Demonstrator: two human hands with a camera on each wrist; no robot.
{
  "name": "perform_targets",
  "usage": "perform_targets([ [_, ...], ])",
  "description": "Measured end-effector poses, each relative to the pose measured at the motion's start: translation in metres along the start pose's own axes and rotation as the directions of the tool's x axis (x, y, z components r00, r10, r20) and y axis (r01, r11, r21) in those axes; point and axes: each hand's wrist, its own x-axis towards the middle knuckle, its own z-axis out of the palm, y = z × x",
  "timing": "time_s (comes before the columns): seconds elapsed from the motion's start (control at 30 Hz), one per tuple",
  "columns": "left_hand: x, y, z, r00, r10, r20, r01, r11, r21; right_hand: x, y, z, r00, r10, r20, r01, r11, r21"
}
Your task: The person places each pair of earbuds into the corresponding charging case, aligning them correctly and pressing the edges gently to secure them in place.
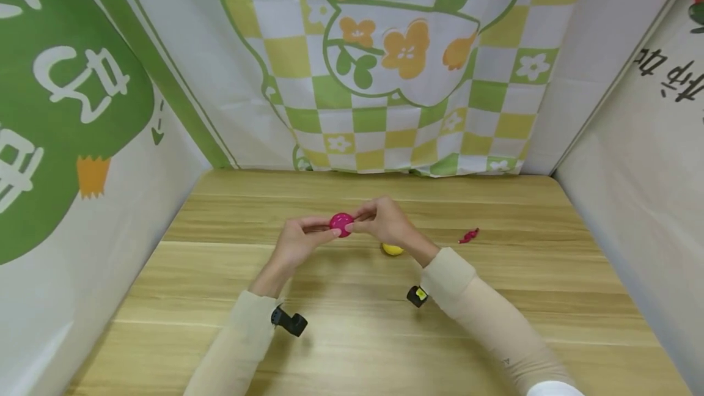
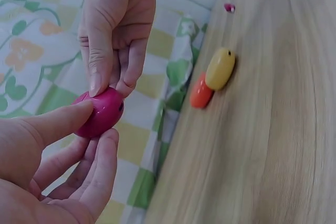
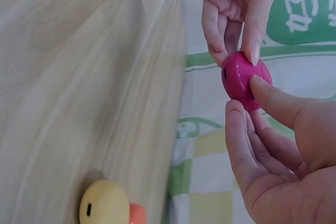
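Observation:
A glossy pink rounded piece (image 1: 341, 224) with a small dark slot is held in the air above the wooden table. My left hand (image 1: 295, 242) pinches it from the left between thumb and fingers. From the other side my right hand (image 1: 389, 222) pinches the same piece, its thumb on the near face. The left wrist view shows the pink piece (image 2: 102, 113) between both hands, with a seam line near the thumbs. A yellow rounded piece (image 2: 220, 68) with a dark slot lies on the table, against an orange one (image 2: 201, 92). In the head view the right hand hides the orange piece.
A small dark pink knobbly piece (image 1: 469, 236) lies on the table (image 1: 352, 353) to the right of my hands. A patterned cloth (image 1: 407, 127) hangs at the table's back edge. Printed fabric walls (image 1: 181, 139) stand at both sides.

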Motion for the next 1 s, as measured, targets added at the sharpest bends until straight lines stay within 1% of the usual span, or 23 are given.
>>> perform_targets([
  [0.13,-0.008,0.006,0.010,0.998,0.033,0.052,-0.031,0.999,-0.031,-0.019,0.000,-0.011,0.999,-0.032,-0.007,0.032,0.999,0.004],
  [0.3,-0.016,0.010,0.024,0.992,0.060,0.115,-0.055,0.997,-0.047,-0.042,0.001,-0.022,0.999,-0.045,-0.015,0.045,0.999,0.003],
  [0.43,-0.021,0.012,0.035,0.983,0.072,0.170,-0.062,0.996,-0.064,-0.059,0.003,-0.029,0.999,-0.044,-0.020,0.044,0.999,0.025],
  [0.57,-0.026,0.011,0.044,0.970,0.098,0.223,-0.081,0.993,-0.085,-0.073,0.008,-0.033,0.999,-0.027,-0.037,0.029,0.998,0.056],
  [0.67,-0.027,0.010,0.052,0.963,0.108,0.245,-0.087,0.992,-0.094,-0.083,0.014,-0.036,0.998,-0.026,-0.052,0.030,0.997,0.074],
  [0.77,-0.026,0.007,0.061,0.961,0.096,0.260,-0.072,0.993,-0.098,-0.094,0.022,-0.037,0.998,-0.018,-0.062,0.023,0.996,0.090],
  [0.83,-0.026,0.003,0.067,0.961,0.083,0.263,-0.060,0.994,-0.096,-0.100,0.028,-0.037,0.998,-0.012,-0.063,0.018,0.995,0.101],
  [0.87,-0.025,0.001,0.070,0.960,0.088,0.264,-0.065,0.993,-0.094,-0.102,0.031,-0.037,0.998,-0.004,-0.065,0.011,0.994,0.105],
  [1.0,-0.025,-0.007,0.081,0.961,0.082,0.263,-0.060,0.994,-0.092,-0.109,0.043,-0.035,0.997,-0.020,-0.080,0.028,0.995,0.095],
])
